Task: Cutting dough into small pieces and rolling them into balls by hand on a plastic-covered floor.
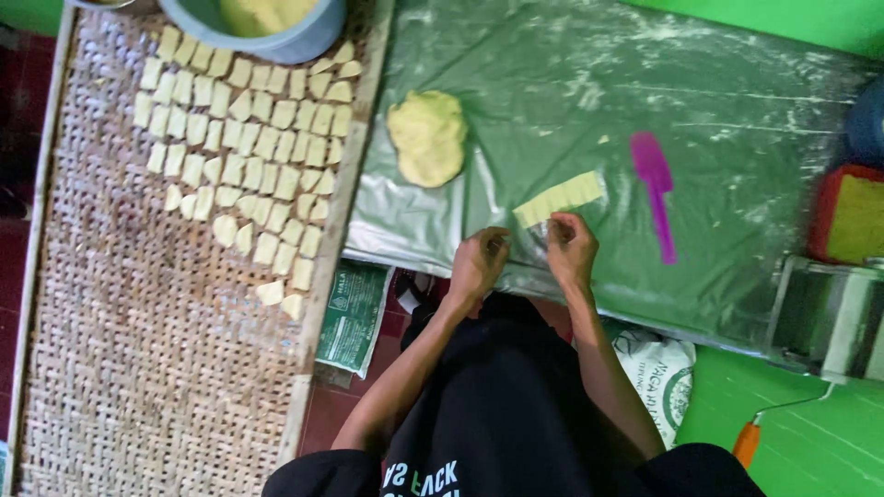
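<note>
A pale yellow dough strip [559, 198], scored into small pieces, lies on the flour-dusted plastic sheet [737, 120]. My right hand [571, 250] pinches at the strip's near left end. My left hand [479, 264] hovers just left of it with its fingers curled in; what they hold is hidden. A flattened lump of dough [426, 138] rests farther left on the sheet. A purple plastic cutter [656, 184] lies to the right of the strip, apart from both hands.
A large woven tray [138, 350] on the left carries several rows of cut dough pieces [249, 138] and a grey bowl [267, 32] of dough. On the right are a metal dough roller machine [829, 317], a red box [847, 216] and an orange-handled tool [748, 442].
</note>
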